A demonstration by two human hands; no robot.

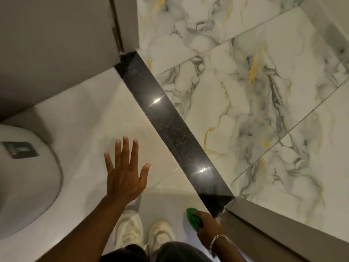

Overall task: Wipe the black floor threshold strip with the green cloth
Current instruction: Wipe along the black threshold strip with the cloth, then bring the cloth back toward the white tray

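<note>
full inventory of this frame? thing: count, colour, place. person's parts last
threshold strip: 1, black speckled, glossy, diagonal from the upper-left door frame to the lower-right door frame
marble floor tiles: several, white with grey and gold veins, right of the strip
plain floor tiles: several, cream, left of the strip
door frames: 2, grey-brown, one at each end of the strip
toilet: 1, white, far left, cut off by the frame
green cloth: 1, green, bunched, beside the strip's near end
shoes: 2, white, bottom centre
bracelet: 1, metallic, right wrist
left hand: open, fingers spread, over the cream tiles
right hand: gripping the cloth
</note>
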